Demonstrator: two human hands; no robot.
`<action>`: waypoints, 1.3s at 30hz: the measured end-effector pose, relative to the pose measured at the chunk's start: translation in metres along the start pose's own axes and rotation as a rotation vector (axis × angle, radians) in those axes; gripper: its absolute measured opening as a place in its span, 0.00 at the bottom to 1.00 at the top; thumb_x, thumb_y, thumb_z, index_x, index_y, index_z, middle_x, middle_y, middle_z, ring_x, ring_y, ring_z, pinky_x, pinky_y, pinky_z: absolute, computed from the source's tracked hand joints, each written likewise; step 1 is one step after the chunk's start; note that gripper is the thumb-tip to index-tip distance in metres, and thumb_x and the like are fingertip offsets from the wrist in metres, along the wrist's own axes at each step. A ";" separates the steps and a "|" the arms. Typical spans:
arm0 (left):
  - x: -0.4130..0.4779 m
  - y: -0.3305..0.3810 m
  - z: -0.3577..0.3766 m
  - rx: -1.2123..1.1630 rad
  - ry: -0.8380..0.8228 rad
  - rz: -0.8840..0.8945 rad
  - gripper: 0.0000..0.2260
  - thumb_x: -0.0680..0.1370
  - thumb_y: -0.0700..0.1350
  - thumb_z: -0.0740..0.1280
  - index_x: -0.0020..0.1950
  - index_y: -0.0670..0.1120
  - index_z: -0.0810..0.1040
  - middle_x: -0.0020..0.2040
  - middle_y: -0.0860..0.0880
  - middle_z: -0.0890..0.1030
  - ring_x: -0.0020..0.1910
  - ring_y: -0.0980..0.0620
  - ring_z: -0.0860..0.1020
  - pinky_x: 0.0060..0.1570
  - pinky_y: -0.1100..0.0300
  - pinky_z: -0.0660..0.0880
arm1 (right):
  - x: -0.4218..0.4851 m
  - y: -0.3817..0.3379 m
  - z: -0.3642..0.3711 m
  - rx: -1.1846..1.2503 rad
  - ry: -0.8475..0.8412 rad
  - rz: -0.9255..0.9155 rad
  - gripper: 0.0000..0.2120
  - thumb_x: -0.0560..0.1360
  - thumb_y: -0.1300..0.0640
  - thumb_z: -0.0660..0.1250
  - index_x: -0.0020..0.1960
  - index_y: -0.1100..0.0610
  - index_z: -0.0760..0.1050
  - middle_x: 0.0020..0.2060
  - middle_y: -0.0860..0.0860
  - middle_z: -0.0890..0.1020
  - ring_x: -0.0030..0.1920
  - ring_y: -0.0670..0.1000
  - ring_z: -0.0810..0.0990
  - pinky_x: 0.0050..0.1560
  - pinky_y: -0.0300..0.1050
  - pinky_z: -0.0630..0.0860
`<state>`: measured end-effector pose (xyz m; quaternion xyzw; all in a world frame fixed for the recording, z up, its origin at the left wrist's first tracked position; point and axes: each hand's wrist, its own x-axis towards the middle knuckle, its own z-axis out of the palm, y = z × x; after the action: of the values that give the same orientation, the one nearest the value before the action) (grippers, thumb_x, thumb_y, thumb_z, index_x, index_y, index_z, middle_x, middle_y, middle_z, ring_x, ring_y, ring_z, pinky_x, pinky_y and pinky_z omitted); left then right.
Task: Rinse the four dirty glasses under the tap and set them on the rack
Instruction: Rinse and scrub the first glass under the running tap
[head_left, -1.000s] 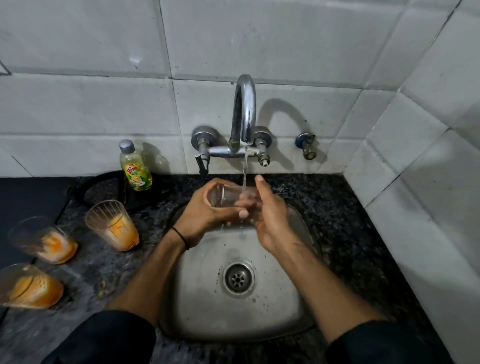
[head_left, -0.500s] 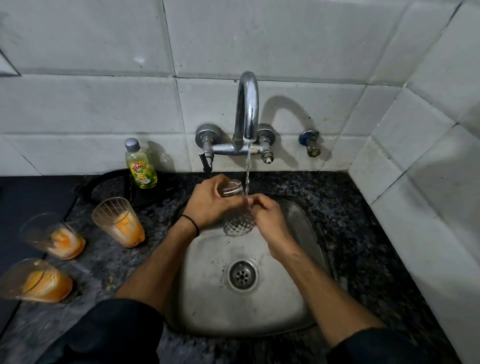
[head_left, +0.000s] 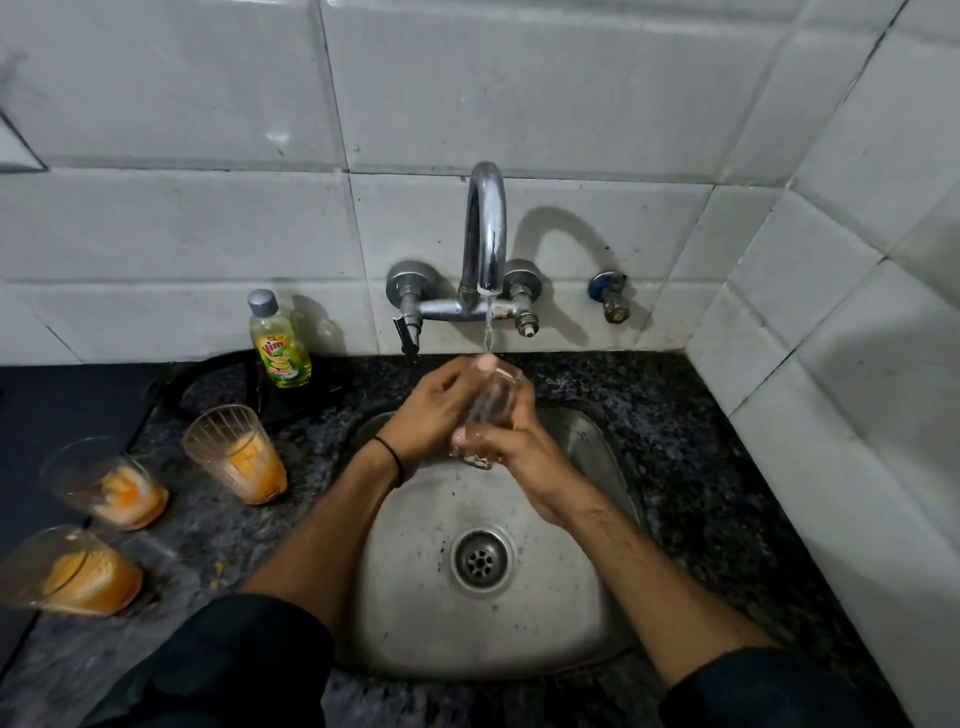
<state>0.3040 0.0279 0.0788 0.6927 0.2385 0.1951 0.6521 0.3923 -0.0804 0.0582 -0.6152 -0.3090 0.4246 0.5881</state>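
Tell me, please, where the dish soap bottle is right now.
In the head view, the dish soap bottle stands by the tiled wall, left of the tap, just behind the rightmost orange-stained glass.

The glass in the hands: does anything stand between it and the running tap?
Nothing visible does. The left hand and right hand hold the glass directly below the tap, and the stream falls onto its top unblocked. The rack is out of view.

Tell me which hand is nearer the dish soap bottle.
Left. The left hand grips the glass under the tap, on the side facing the dish soap bottle; the right hand holds the glass from its far side, farther off.
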 end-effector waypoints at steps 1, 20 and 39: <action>-0.004 -0.002 0.001 -0.073 -0.020 -0.009 0.15 0.82 0.58 0.61 0.57 0.50 0.82 0.53 0.48 0.85 0.54 0.50 0.83 0.55 0.52 0.79 | 0.000 -0.001 0.002 0.070 0.013 -0.005 0.40 0.65 0.59 0.74 0.71 0.46 0.60 0.50 0.49 0.84 0.53 0.52 0.82 0.57 0.56 0.79; -0.010 -0.006 0.024 -0.997 0.071 -0.538 0.16 0.80 0.46 0.61 0.64 0.41 0.78 0.53 0.41 0.83 0.55 0.44 0.80 0.53 0.53 0.75 | 0.000 -0.019 0.029 0.017 0.338 -0.294 0.23 0.76 0.62 0.73 0.64 0.49 0.67 0.53 0.46 0.80 0.49 0.37 0.81 0.50 0.34 0.78; -0.021 -0.004 0.001 -0.183 0.074 -0.040 0.16 0.85 0.46 0.60 0.39 0.43 0.78 0.31 0.49 0.78 0.30 0.56 0.74 0.33 0.64 0.72 | -0.021 -0.040 -0.002 -0.607 0.135 0.114 0.23 0.71 0.45 0.76 0.61 0.49 0.72 0.51 0.48 0.82 0.45 0.46 0.83 0.39 0.39 0.79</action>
<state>0.2872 0.0152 0.0754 0.6177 0.2571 0.2285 0.7072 0.3893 -0.0951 0.1009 -0.8057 -0.3470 0.3034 0.3720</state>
